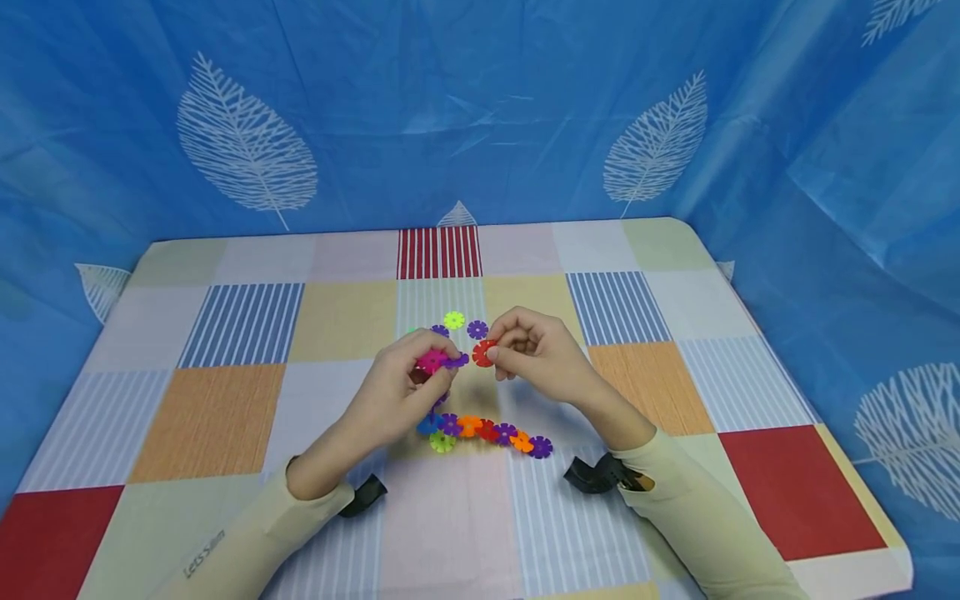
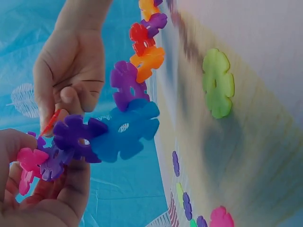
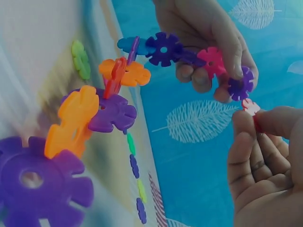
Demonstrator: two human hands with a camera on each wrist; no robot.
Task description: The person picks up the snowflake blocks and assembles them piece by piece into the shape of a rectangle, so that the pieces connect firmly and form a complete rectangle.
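Note:
My left hand (image 1: 393, 387) holds one end of a chain of slotted flower-shaped plastic discs, its thumb and fingers around a pink disc (image 3: 211, 63) and the purple end disc (image 3: 240, 85). From there the chain runs through a blue disc (image 2: 127, 130) and on through purple, orange and red discs to a purple disc (image 1: 540, 447) at its other end. Between thumb and fingertips, my right hand (image 1: 547, 358) pinches a single red disc (image 1: 483, 353). In the right wrist view the red disc's edge comes right at the purple end disc.
Loose discs lie on the patchwork tablecloth (image 1: 345, 321): a yellow-green one (image 1: 453, 320) and a purple one (image 1: 477, 330) beyond the hands, and a light green one (image 2: 218, 84) below the chain. A blue curtain (image 1: 450, 108) with white leaf prints hangs behind the table.

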